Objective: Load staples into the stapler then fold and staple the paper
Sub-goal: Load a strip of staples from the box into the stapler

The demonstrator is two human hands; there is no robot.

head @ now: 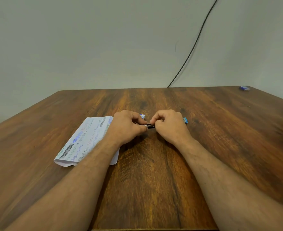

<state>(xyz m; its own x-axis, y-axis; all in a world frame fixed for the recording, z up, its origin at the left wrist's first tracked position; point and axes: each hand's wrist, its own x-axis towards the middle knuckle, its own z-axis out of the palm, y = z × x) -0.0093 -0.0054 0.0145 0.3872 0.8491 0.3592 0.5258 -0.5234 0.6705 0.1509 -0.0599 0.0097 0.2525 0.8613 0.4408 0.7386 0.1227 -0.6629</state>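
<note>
I see two bare hands meeting at the centre of one wooden table (154, 164), both forearms reaching in from six o'clock. The left hand (126, 126) has its fingers curled, thumb and fingertips pinching the near end of a small dark-and-silver piece that I take to be part of the stapler (149, 125). The right hand (168, 125) is curled over the same piece from three o'clock, its fingertips pinching it from above; a blue end (185, 120) pokes out past its knuckles at two o'clock, and I cannot tell whether that belongs to the same stapler. The two hands are together, almost touching, with only a short stretch of metal showing between them. The piece is too small and hidden for me to say whether it is open or whether staples sit in it.

One sheet of printed paper (85, 140) lies flat at nine o'clock of the hands, already folded along its near edge, with the left forearm crossing over its right side. One small white-and-blue box (142, 116) peeks out just behind the left hand at twelve o'clock. A second small blue box (244, 88) sits alone at the table's far right corner, well apart. One black cable (194, 45) hangs down the wall behind the table.
</note>
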